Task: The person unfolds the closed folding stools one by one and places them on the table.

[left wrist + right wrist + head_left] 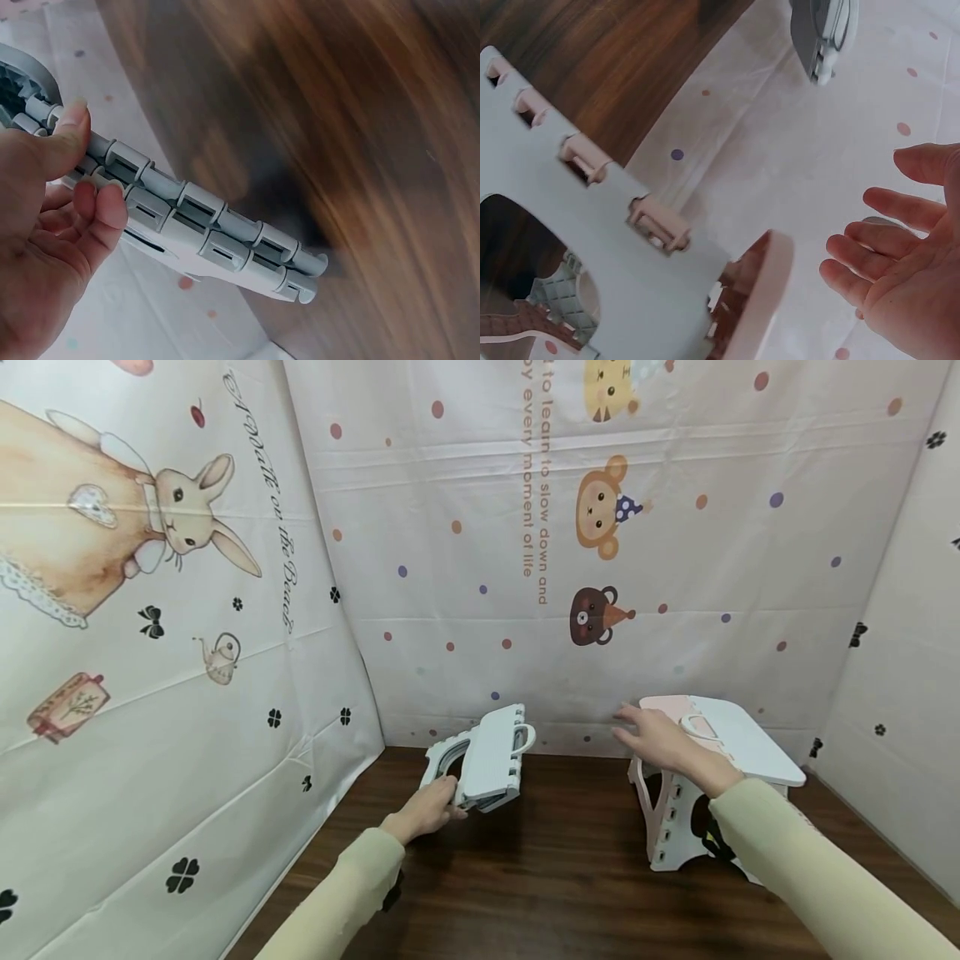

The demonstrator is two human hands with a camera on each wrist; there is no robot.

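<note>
In my head view, the left hand [423, 810] grips the near edge of the folded stool [489, 760], smooth white plastic with grey inside, which tilts up and away from those fingers. A curved loop handle [527, 739] sticks out of its side, well beyond the fingertips. I cannot tell whether the stool touches the wood [540, 868], dark and streaky-grained, below the fingers. The right hand [660, 739] is empty, its fingers loosely extended. Just beside them stands the other stool [750, 747], its flat top part pink, part white, with rounded corners and its legs spread. Behind both sets of fingers hangs creased cloth [450, 568] printed with dots and animals.

My left wrist view shows what the head view hides: the thumb pressing one side of a row of barrel-shaped hinges [199, 210], the other fingers curled in at the opposite side. The double row runs off past the fingertips.

In my right wrist view, a plain gap separates the relaxed fingers from the standing stool's pink rim. Farther from them I see square pink hinges [585, 159], a rounded cut-out and a ribbed grey grid [559, 296], a texture the head view misses.
</note>
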